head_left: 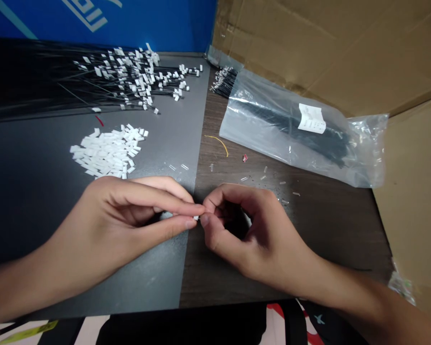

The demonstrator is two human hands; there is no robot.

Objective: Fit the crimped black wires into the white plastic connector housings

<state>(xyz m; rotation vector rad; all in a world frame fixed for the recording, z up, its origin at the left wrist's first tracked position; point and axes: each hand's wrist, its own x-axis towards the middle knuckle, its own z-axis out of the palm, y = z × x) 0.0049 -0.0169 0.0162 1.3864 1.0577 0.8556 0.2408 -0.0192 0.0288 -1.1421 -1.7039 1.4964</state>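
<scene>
My left hand (129, 215) pinches a small white plastic connector housing (196, 218) between thumb and fingertips, and most of it is covered. Right against it, the thumb and index finger of my right hand (244, 225) are closed on a thin black wire (223, 217), largely hidden by the fingers. The fingertips of both hands meet above the edge of the grey mat. Beyond my left hand lies a heap of loose white connector housings (109, 151).
Black wires with white connectors (140, 76) lie on the grey mat (158, 129) at the back left. A clear plastic bag (273, 120) of black wires with metal ends sits at the right. Cardboard (326, 43) walls the back. Clear scraps and a yellow strip (219, 142) dot the table.
</scene>
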